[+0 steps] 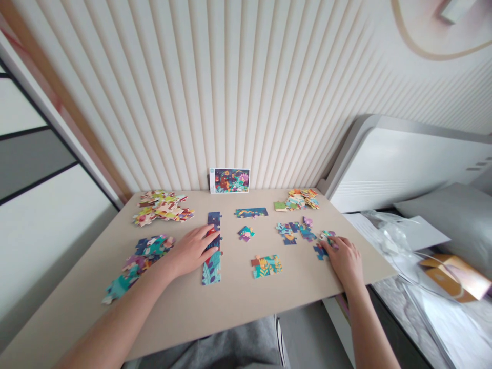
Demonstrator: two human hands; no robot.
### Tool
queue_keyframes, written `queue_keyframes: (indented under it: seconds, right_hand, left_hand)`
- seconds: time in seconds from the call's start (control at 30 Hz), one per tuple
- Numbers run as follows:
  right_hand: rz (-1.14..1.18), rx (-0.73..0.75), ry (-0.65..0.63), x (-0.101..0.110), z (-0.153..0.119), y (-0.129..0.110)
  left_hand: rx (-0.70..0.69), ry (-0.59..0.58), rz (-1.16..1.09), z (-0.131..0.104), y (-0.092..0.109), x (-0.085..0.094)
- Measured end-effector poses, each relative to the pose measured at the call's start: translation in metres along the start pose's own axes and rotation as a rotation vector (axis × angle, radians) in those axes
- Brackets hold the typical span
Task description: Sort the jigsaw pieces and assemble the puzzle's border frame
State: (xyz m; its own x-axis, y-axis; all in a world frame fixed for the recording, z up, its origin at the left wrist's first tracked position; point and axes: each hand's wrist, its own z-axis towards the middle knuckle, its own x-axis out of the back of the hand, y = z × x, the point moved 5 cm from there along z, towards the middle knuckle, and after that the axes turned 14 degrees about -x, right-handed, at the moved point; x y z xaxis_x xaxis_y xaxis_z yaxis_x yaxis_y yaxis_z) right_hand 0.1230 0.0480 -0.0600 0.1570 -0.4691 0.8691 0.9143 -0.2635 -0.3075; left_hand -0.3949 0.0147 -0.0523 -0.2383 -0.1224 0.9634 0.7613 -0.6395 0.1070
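My left hand [194, 249] lies with fingers spread over a tall strip of joined puzzle pieces [211, 271], covering part of its middle. On the right of the table, my right hand [345, 259] has its thumb and fingers closed about a small puzzle piece [328, 234], partly hidden by them. Dark blue pieces [319, 252] lie beside that thumb. Between the hands are a joined horizontal strip [251, 212], a tilted small piece [246, 233] and a joined teal-and-yellow block [268, 266]. Loose blue pieces [288, 233] lie left of my right hand.
A picture card [229, 181] leans against the ribbed wall. Piles of pieces lie at back left [163, 207], front left [134, 269] and back right [298, 199] on the beige table [238, 302]. Beyond its right edge is a bed with papers, plastic and an orange box [449, 279].
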Motion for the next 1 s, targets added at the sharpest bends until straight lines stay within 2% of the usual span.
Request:
queue_keyframes:
  seconds: [0.13, 0.23, 0.37, 0.53, 0.7, 0.87, 1.0]
  right_hand:
    - [0.017, -0.028, 0.063, 0.006, -0.004, -0.001]
    - [0.019, -0.115, 0.113, 0.01, -0.005, 0.004]
    - [0.021, -0.222, 0.085, 0.008, -0.003, 0.013]
    - [0.01, -0.171, 0.003, 0.001, 0.0, 0.011]
    - [0.087, -0.193, 0.04, 0.004, 0.002, 0.012]
    - [0.427, -0.369, 0.055, 0.008, 0.028, 0.045]
    - [0.435, -0.407, 0.036, 0.006, 0.056, 0.069]
  left_hand:
    - [-0.002, 0.006, -0.001, 0.0, 0.0, 0.0]
    - [0.0, -0.001, 0.0, 0.0, -0.001, -0.001]
    - [-0.002, -0.007, 0.003, 0.0, -0.001, -0.002]
    - [0.002, -0.011, 0.001, -0.001, -0.002, -0.003]
    - [0.003, -0.022, 0.012, -0.001, -0.003, -0.004]
    - [0.012, -0.012, 0.002, -0.002, -0.004, -0.005]
    - [0.01, -0.003, -0.006, -0.002, -0.005, -0.005]
